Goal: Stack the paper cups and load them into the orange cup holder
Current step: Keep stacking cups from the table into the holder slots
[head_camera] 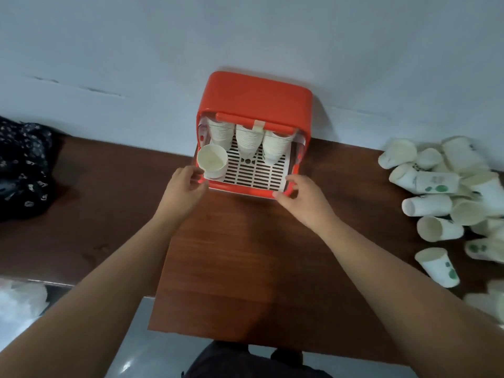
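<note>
We face a plain indoor room, its kind unclear: a reddish-brown wooden table (245,257) mid-frame against a pale grey painted wall (245,31), glossy grey floor (152,356) lower left.

— Where is the camera?
— On the person's head, looking down at the worktop (245,255), close up.
— Which way is ahead?
— Twelve o'clock, at the orange cup holder (256,96) and the wall (245,36).
</note>
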`<state>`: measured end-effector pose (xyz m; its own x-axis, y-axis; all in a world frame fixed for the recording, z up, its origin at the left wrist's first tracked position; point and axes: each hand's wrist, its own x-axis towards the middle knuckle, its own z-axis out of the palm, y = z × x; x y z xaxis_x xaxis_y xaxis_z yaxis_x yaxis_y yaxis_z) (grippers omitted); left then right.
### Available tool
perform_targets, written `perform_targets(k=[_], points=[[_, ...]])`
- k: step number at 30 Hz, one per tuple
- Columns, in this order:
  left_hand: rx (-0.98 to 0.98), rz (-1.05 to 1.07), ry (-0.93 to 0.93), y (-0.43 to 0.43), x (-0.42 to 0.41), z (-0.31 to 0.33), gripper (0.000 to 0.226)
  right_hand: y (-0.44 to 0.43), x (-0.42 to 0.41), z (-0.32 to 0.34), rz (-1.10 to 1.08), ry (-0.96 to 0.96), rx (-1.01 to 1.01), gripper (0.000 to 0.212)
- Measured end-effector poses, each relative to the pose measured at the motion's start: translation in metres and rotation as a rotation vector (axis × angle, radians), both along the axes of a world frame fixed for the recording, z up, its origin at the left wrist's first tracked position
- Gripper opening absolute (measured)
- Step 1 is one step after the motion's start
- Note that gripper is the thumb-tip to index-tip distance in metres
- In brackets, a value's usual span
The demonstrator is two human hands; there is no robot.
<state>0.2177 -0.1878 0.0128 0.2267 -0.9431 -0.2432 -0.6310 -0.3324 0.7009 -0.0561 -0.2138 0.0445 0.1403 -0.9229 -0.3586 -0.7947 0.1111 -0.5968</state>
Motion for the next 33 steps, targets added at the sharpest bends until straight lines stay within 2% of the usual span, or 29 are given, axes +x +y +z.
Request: perform_targets(k=[3, 7, 19, 25, 33], points=[[0.043, -0.126, -0.061, 0.007, -0.030, 0.012, 0.031, 0.022, -0.082, 0.006, -0.067, 0.136, -0.010, 0.059], [0.070, -0.285, -0.124, 0.016, -0.103, 0.019, 0.034, 0.059, -0.182, 0.015, -0.161, 0.213, -0.006, 0.059], [0.056, -0.778, -0.142, 0.061, -0.435, 0.025, 0.044, 0.198, -0.424, 0.022, -0.454, 0.188, -0.043, 0.056], [0.065, -0.994, -0.197, 0.071, -0.544, 0.008, 0.050, 0.252, -0.485, -0.003, -0.480, 0.180, -0.025, 0.063], [-0.039, -1.288, -0.527, 0.048, -0.613, -0.039, 0.074, 0.289, -0.494, -0.057, -0.605, 0.275, 0.014, 0.091]])
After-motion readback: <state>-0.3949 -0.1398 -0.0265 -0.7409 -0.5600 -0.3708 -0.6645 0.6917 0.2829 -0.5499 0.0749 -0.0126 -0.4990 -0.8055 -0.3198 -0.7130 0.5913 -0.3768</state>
